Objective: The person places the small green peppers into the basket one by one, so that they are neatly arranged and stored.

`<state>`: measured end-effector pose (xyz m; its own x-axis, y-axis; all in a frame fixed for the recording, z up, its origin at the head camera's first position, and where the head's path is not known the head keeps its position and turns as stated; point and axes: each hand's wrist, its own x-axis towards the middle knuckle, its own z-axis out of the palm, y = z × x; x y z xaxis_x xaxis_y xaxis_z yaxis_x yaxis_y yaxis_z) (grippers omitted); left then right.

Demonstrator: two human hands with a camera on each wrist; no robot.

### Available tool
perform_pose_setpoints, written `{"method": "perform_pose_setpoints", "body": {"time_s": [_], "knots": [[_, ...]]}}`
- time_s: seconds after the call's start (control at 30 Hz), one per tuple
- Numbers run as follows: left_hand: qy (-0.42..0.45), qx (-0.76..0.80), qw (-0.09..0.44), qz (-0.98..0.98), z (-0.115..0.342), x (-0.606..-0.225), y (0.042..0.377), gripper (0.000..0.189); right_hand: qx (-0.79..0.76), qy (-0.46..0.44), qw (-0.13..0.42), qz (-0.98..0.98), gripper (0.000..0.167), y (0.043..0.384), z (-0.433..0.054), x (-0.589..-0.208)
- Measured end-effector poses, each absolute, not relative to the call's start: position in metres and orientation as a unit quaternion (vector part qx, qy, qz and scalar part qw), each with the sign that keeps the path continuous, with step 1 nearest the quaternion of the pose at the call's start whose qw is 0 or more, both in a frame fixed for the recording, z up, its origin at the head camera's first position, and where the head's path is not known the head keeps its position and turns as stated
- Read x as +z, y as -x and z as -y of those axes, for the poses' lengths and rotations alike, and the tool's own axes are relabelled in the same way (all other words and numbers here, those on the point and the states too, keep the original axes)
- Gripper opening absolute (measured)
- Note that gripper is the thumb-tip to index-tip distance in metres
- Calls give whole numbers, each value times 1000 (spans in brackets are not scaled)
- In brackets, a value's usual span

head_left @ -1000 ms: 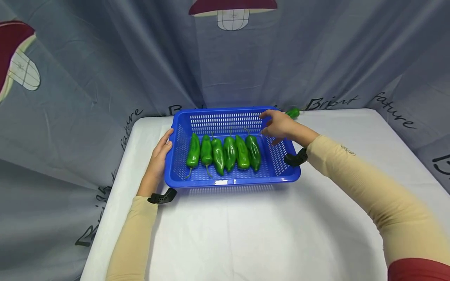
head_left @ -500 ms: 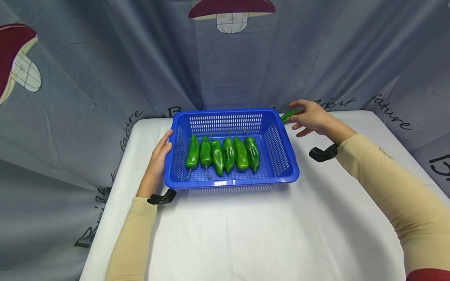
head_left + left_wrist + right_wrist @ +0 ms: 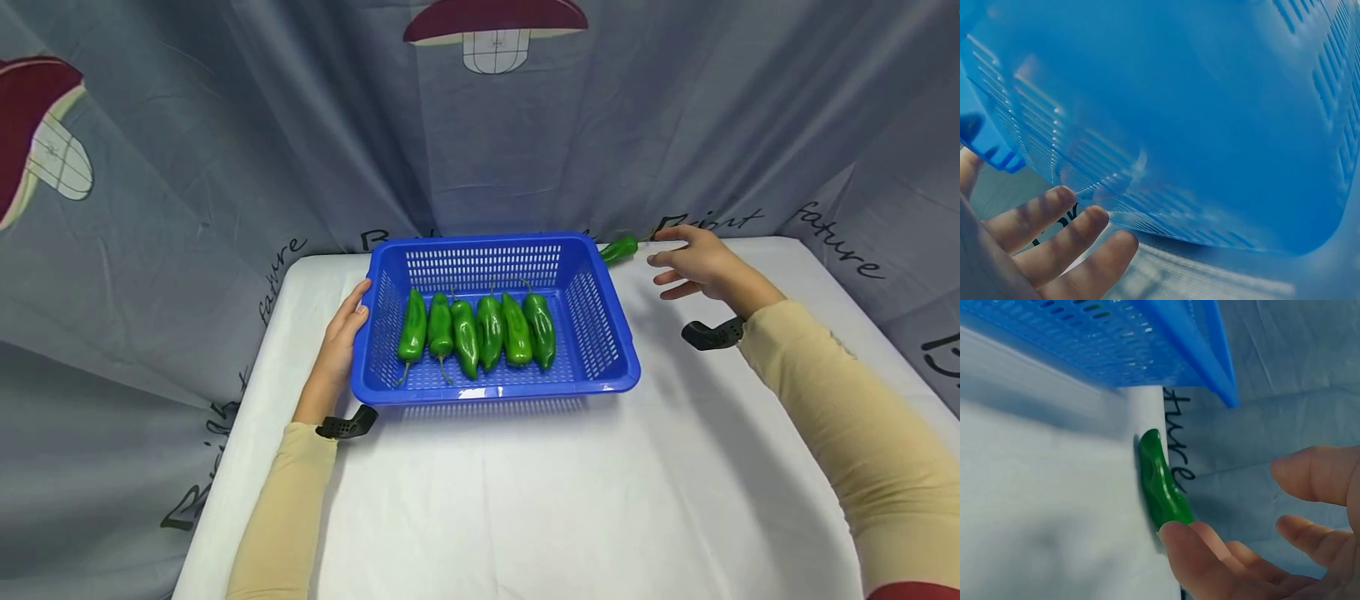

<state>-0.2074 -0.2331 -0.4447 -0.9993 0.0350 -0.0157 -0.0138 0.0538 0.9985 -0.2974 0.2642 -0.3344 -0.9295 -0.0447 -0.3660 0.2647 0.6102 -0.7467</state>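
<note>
Several green chili peppers [image 3: 490, 332] lie side by side in a blue perforated plastic basket [image 3: 487, 388]. My left hand [image 3: 339, 343] rests against the basket's left side. In the left wrist view its fingers [image 3: 1079, 240] stretch out beside the slotted outer wall. Another green chili pepper [image 3: 621, 248] lies outside the basket by the back right corner, its near end partly covered by the rim in the head view. My right hand [image 3: 697, 262] hovers just right of this pepper with spread fingers, holding nothing. The right wrist view has the pepper [image 3: 1161, 481] just past the fingertips.
A white cloth covers the table [image 3: 480, 500]. Grey curtains [image 3: 330, 133] with printed lamps and lettering hang along the back and both sides. A black wrist camera mount sits on each sleeve.
My right hand has moved from over the basket's right end out past its rim to the right, beyond the loose pepper. My left hand and the basket have stayed put.
</note>
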Motion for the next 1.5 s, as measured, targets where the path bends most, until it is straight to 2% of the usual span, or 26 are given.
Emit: {"method": "perform_pose_setpoints", "body": {"time_s": [0.7,1.03,1.5], "knots": [[-7,688,11,-725,235,-451,209,53,-521,-143,108,-834,74,323,-265,-389],[-8,687,11,-726,232,-452,211,53,-541,-226,78,-806,72,334,-258,-419],[-10,688,7,-726,234,-451,211,53,-569,-238,40,-786,75,349,-237,-434]]}}
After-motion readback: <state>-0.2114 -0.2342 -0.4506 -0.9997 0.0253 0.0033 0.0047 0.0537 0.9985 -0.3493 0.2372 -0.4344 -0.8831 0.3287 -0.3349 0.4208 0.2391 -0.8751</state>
